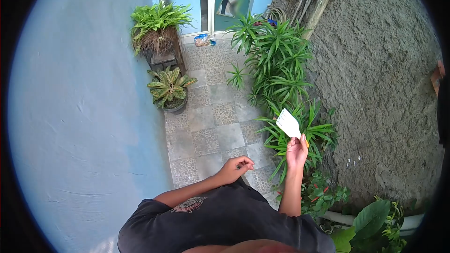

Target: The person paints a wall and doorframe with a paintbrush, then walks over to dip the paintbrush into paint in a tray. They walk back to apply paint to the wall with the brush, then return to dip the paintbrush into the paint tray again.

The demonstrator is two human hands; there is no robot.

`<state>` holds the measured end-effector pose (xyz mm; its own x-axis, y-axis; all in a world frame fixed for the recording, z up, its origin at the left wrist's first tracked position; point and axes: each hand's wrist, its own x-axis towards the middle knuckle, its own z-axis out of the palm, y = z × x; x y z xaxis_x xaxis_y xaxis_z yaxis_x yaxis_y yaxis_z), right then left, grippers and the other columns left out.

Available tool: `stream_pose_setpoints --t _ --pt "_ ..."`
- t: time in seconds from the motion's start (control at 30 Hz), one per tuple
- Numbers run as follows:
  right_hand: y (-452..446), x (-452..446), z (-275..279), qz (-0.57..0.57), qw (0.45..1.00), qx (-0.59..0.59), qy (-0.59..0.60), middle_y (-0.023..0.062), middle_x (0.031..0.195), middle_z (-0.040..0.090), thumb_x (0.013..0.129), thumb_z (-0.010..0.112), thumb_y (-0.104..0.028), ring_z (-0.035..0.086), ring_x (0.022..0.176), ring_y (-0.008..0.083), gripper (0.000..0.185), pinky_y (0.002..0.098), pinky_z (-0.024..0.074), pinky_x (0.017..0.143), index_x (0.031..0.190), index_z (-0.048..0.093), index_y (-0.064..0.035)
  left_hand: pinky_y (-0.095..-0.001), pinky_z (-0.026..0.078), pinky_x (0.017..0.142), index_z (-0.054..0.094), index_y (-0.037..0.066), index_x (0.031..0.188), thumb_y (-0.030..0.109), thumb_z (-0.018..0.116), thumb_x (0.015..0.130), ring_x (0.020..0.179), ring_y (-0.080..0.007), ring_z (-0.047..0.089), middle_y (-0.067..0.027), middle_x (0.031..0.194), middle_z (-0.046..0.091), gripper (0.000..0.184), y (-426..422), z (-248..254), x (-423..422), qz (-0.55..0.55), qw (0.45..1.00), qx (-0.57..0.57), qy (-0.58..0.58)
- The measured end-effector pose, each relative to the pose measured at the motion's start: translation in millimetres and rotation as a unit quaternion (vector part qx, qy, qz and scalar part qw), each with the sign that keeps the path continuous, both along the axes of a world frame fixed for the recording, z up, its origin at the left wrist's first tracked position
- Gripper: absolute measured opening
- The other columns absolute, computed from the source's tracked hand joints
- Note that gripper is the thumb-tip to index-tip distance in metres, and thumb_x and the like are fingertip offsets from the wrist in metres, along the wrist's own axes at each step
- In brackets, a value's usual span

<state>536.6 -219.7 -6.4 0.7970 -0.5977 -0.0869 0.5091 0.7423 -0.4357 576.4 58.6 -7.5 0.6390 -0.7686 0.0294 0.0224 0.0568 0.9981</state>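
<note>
A white slotted spatula (288, 123) is held up in my right hand (296, 152), its broad slotted end pointing up and to the left. Thumb and fingers close around its narrow end, where a bit of orange shows. Behind the spatula are the long green leaves of a plant (281, 72). My left hand (235, 169) hovers in front of my dark shirt, above the tiled floor (229, 137). Its fingers are curled in toward the thumb, and nothing shows in them.
A blue wall (89, 112) runs along the left, a rough grey wall (375, 89) along the right. Near the left wall stand a potted plant (171, 89) and a fern (161, 21). At the far end, a blue-and-white plastic packet (205, 40) lies before a glazed door (229, 4).
</note>
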Motion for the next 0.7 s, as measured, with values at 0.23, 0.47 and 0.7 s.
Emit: stream_pose_setpoints --t 0.23,0.47,0.7 --pt "-28.1 99.3 -5.9 0.043 0.998 -0.011 0.042 0.0076 0.093 0.068 0.092 0.061 -0.012 0.065 0.082 0.0173 0.006 0.0276 0.0538 0.068 0.098 0.060 -0.0106 -0.0254 0.048 0.076 0.062 0.001 0.107 0.016 0.056 0.096 0.085 -0.0095 0.063 -0.0047 0.095 0.069 0.019 -20.8 -16.5 76.0 0.058 0.998 -0.014 0.026" --pt "-88.8 235.7 -1.1 0.054 0.998 0.002 0.025 0.0086 0.092 0.068 0.092 0.061 -0.012 0.065 0.080 0.0184 0.008 0.0275 0.0553 0.069 0.100 0.062 -0.0085 -0.0271 0.048 0.082 0.062 0.000 0.107 0.013 0.055 0.096 0.090 -0.0122 0.063 -0.0068 0.097 0.069 0.018 -85.1 -16.4 201.5 0.072 0.997 0.006 0.022" --pt "-159.7 348.2 28.9 0.050 0.997 -0.049 0.024 0.0074 0.095 0.068 0.092 0.061 -0.011 0.067 0.082 0.0195 0.012 0.0315 0.0549 0.070 0.103 0.060 -0.0109 -0.0276 0.048 0.081 0.062 0.000 0.107 0.013 0.056 0.095 0.090 -0.0123 0.063 -0.0070 0.097 0.069 0.018 -165.0 2.6 310.0 0.074 0.997 -0.024 -0.015"
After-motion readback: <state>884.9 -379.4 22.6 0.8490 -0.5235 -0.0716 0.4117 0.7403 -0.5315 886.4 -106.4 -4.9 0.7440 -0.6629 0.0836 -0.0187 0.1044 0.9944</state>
